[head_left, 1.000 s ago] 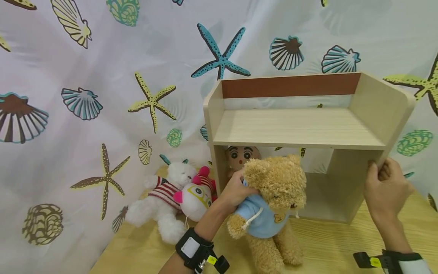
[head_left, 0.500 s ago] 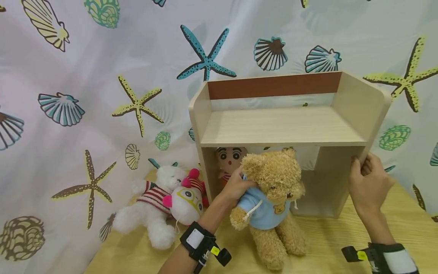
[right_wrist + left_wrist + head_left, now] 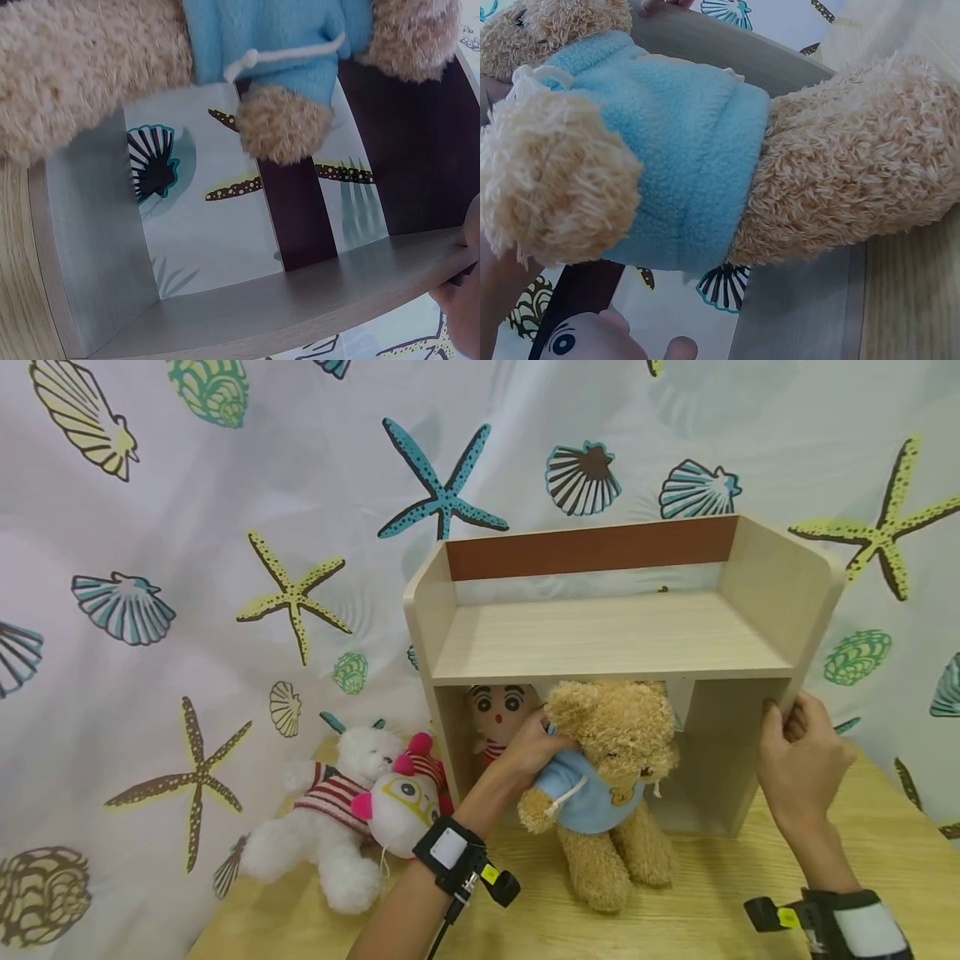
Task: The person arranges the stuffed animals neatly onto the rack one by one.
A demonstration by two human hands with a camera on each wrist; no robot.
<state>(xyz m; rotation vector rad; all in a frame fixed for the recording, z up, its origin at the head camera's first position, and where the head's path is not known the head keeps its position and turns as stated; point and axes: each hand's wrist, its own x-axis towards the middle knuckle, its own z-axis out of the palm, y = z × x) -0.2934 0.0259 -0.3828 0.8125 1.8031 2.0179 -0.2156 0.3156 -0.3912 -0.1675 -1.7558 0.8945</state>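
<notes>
A tan teddy bear [image 3: 611,735] in a blue hoodie is at the front of the lower compartment of a small wooden shelf [image 3: 607,635]. My left hand [image 3: 531,750] grips it behind the neck, thumb over the hoodie. The bear leans a little, its legs in front of the shelf's bottom board. My right hand [image 3: 804,762] pinches the front edge of the shelf's right side panel. In the left wrist view the hoodie [image 3: 682,150] and a furry leg [image 3: 847,157] fill the frame. The right wrist view shows the bear's paw [image 3: 281,124] before the compartment.
A doll with thick brows [image 3: 501,714] sits inside the compartment at the left. Left of the shelf, a white plush in a striped shirt [image 3: 337,797] and a white-and-pink plush [image 3: 405,802] lie on the wooden table [image 3: 675,927]. A patterned curtain [image 3: 225,510] hangs behind.
My left hand has moved the teddy bear up and back toward the lower compartment. My right hand keeps its hold on the side panel. The head view has shifted to the right.
</notes>
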